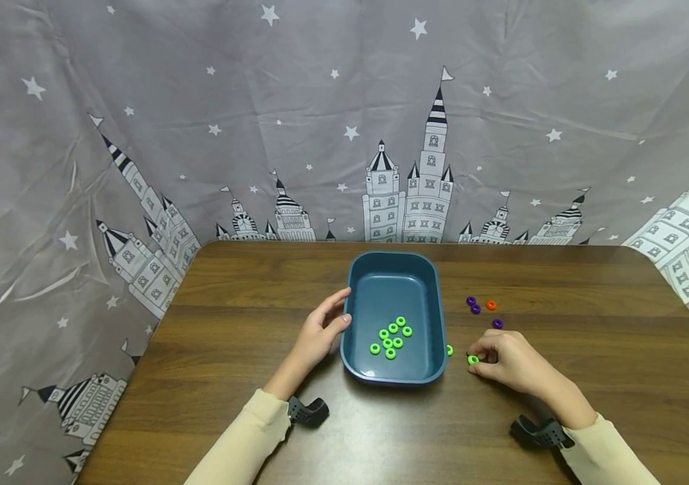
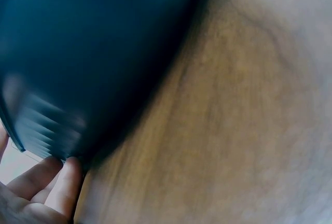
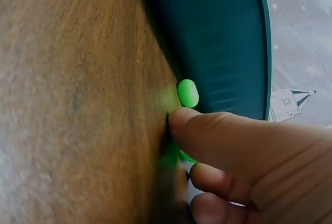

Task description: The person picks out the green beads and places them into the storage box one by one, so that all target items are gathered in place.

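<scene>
A deep blue-green plastic tray (image 1: 392, 377) stands on the table with several small green rings (image 1: 387, 343) lying in its near half. My left hand (image 1: 318, 337) rests against the tray's left side; its fingertips (image 2: 67, 182) touch the outer wall in the left wrist view. To the right of the tray, my right hand (image 1: 510, 362) pinches a green ring (image 1: 473, 360) between thumb and fingers, low over the tabletop. The thumb covers most of that ring in the right wrist view. Another green ring (image 3: 188, 93) sits close beside the tray's right wall.
Beyond my right hand lie an orange ring (image 1: 491, 305) and a few purple rings (image 1: 498, 324). The brown wooden table (image 1: 229, 303) ends at a grey curtain (image 1: 296, 101) printed with castles and stars. Each wrist wears a black strap mount (image 1: 541, 432).
</scene>
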Tool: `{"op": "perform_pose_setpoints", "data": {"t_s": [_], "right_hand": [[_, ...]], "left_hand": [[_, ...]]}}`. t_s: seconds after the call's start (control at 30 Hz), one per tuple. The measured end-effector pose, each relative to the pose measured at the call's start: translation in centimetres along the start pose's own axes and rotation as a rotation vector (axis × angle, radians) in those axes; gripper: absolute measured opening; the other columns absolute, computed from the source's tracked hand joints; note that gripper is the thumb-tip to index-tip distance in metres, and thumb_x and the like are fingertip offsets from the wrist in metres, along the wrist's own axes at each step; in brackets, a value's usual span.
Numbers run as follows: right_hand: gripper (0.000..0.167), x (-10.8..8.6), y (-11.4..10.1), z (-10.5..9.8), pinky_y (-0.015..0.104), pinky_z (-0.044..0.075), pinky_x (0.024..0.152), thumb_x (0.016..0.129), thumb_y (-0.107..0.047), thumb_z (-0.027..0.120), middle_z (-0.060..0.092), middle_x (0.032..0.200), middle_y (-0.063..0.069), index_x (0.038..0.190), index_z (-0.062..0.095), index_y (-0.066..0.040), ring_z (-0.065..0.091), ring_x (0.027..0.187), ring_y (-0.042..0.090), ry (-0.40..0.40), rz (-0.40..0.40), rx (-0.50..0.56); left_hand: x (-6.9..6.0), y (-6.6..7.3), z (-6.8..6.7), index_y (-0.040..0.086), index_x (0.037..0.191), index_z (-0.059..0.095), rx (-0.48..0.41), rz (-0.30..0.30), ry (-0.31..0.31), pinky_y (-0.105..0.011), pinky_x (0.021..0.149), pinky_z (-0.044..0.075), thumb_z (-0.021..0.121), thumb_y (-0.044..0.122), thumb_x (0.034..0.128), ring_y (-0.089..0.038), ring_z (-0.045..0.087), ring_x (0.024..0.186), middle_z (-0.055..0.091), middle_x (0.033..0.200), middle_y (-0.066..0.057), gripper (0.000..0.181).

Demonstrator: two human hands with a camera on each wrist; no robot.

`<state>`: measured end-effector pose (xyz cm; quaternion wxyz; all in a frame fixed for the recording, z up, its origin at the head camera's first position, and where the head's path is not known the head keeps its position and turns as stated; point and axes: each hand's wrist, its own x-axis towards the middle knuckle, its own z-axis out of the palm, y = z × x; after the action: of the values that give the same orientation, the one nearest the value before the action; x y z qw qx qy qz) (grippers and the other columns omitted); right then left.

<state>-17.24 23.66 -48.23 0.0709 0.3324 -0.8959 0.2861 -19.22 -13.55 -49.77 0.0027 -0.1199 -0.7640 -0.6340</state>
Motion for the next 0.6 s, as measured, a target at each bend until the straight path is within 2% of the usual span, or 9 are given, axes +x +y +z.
{"op": "perform_pose_setpoints", "data": {"t_s": [0.17,0.47,0.6], "right_hand": [[0.017,0.5,0.1,0.2,0.018,0.045,0.057,0.072,-0.007,0.088,0.061,0.072,-0.015,0.081,0.075,-0.013,0.051,0.067,-0.006,0.025,-0.008,-0.032],[0.013,1.5,-0.3,-0.7,0.019,0.049,0.059,0.078,-0.011,0.085,0.067,0.073,-0.013,0.083,0.074,-0.015,0.054,0.066,-0.008,-0.009,0.099,-0.037],[0.012,2.3,-0.7,-1.3,0.021,0.049,0.059,0.08,-0.009,0.083,0.069,0.074,-0.011,0.086,0.074,-0.013,0.055,0.066,-0.007,0.019,0.103,-0.029]], "left_hand": [[0.0,-0.1,0.0,0.005,0.15,0.049,0.011,0.008,0.003,-0.023,0.1,0.05,0.06,0.008,0.0996,-0.042,0.058,0.131,0.054,0.149,-0.024,0.051],[0.0,-0.1,0.0,0.007,0.15,0.049,0.016,-0.001,0.002,-0.024,0.099,0.05,0.06,0.009,0.0998,-0.042,0.059,0.13,0.054,0.149,-0.024,0.051],[0.1,-0.1,0.0,0.005,0.15,0.049,0.016,0.002,0.001,-0.028,0.1,0.051,0.06,0.008,0.0995,-0.043,0.059,0.13,0.054,0.149,-0.025,0.052]]}}
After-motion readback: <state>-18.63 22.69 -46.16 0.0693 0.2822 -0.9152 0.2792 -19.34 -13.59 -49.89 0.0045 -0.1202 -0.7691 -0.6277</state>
